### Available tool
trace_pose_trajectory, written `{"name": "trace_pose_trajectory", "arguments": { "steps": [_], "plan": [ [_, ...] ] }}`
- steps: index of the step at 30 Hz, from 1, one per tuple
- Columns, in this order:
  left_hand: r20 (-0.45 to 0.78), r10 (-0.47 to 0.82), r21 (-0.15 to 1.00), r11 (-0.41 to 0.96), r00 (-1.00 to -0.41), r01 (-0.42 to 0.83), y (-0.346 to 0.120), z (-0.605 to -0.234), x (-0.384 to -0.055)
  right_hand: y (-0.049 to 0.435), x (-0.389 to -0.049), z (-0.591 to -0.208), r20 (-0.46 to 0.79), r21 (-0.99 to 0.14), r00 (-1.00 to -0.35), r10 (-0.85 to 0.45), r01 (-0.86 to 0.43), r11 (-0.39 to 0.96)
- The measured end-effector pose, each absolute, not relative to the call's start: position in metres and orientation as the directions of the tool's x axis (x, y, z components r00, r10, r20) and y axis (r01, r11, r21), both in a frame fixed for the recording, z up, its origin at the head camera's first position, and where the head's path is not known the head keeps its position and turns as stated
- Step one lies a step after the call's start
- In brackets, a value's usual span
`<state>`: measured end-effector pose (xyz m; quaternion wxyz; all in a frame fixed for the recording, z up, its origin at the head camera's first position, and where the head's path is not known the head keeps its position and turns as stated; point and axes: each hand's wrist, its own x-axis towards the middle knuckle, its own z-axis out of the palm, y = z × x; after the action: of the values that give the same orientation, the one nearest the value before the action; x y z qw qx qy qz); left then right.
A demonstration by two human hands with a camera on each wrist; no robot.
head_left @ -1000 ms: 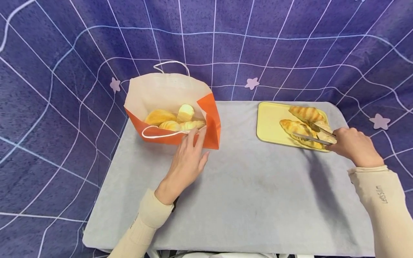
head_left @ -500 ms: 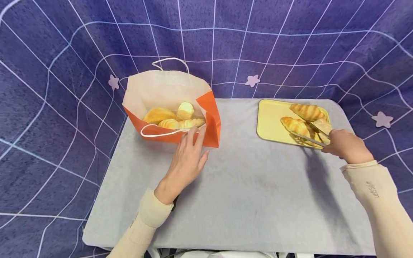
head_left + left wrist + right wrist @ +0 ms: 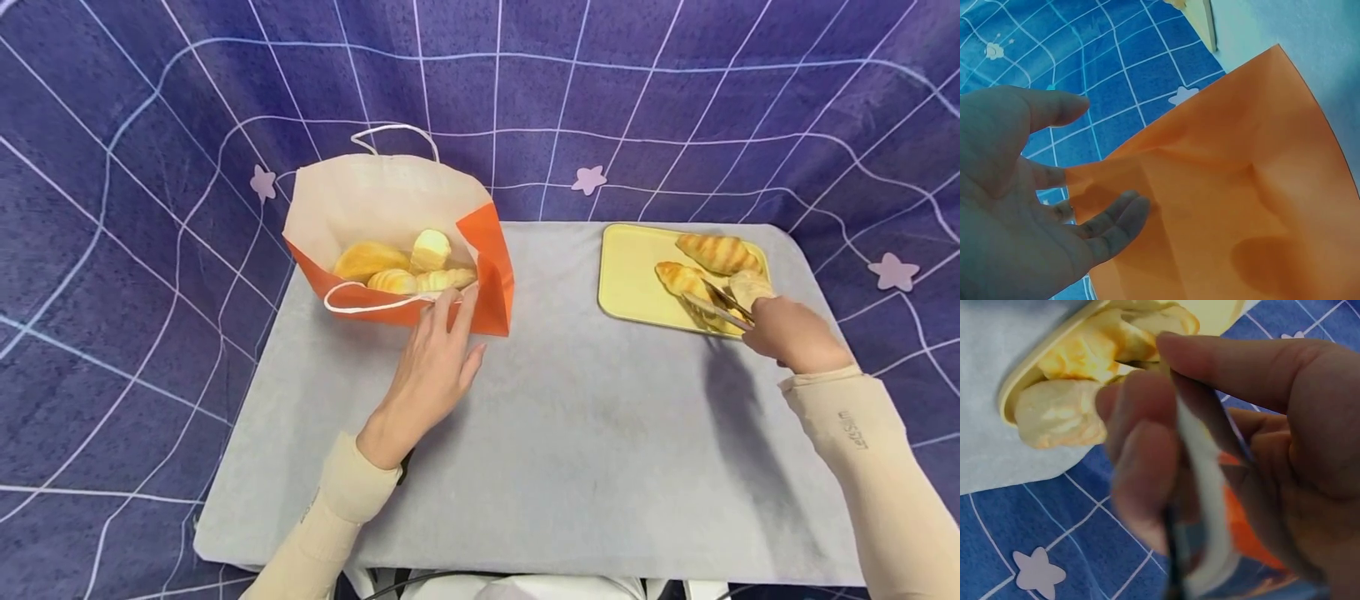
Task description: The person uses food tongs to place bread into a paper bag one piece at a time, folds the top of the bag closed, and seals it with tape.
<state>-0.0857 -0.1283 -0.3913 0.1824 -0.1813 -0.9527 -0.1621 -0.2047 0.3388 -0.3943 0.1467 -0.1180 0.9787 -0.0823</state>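
Note:
My right hand [image 3: 798,335] grips metal tongs [image 3: 722,310] over the yellow tray [image 3: 622,275]. Their tips are at a golden croissant-like bread [image 3: 678,277]; whether they clasp it I cannot tell. A striped loaf [image 3: 720,252] lies behind, and a pale bread [image 3: 750,287] sits by the hand, also seen in the right wrist view. My left hand [image 3: 431,367] rests its fingers at the front rim of an orange paper bag [image 3: 495,292]. In the left wrist view its thumb stands away from the paper and some fingers are partly hidden by it.
Inside the bag lie several breads, among them a long yellow one [image 3: 371,260] and a cream-topped piece [image 3: 431,248]. White cord handles [image 3: 396,127] stick up from the bag. A grey cloth-covered table [image 3: 585,433] meets a blue patterned curtain [image 3: 540,92] behind.
My right hand has shifted a little left, and the tongs' tips have drawn closer together. The left hand stays at the bag's rim. The head view has tilted slightly.

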Motion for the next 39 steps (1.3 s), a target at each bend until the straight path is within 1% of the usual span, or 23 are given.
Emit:
{"name": "trace_pose_trajectory", "arguments": {
  "steps": [6,12,20,24,28,31,34,39],
  "plan": [
    [0.395,0.293,0.232,0.885,-0.871,0.403,-0.128,-0.389,-0.086,0.345,-0.202,-0.396,-0.218,-0.188,-0.924,-0.315,-0.277,0.942],
    [0.393,0.291,0.226,0.889,-0.872,0.398,-0.129,-0.389,-0.086,0.344,-0.203,-0.393,-0.218,-0.282,-0.898,-0.382,-0.316,0.906],
    [0.393,0.289,0.223,0.891,-0.873,0.395,-0.128,-0.390,-0.086,0.339,-0.208,-0.389,-0.203,-0.389,-0.896,-0.395,-0.296,0.872],
    [0.378,0.285,0.222,0.896,-0.881,0.386,-0.128,-0.389,-0.087,0.333,-0.208,-0.385,-0.159,-0.418,-0.897,-0.413,-0.318,0.851],
    [0.371,0.281,0.226,0.897,-0.885,0.380,-0.128,-0.388,-0.086,0.325,-0.206,-0.373,-0.083,-0.433,-0.904,-0.420,-0.347,0.832],
    [0.375,0.278,0.229,0.897,-0.885,0.379,-0.128,-0.388,-0.085,0.317,-0.203,-0.363,-0.049,-0.466,-0.907,-0.417,-0.349,0.813],
    [0.378,0.273,0.235,0.896,-0.885,0.376,-0.128,-0.389,-0.085,0.310,-0.200,-0.356,-0.042,-0.508,-0.903,-0.428,-0.349,0.788],
    [0.375,0.274,0.237,0.895,-0.886,0.377,-0.127,-0.390,-0.085,0.299,-0.196,-0.352,-0.030,-0.536,-0.891,-0.452,-0.367,0.760]
  ]
}}
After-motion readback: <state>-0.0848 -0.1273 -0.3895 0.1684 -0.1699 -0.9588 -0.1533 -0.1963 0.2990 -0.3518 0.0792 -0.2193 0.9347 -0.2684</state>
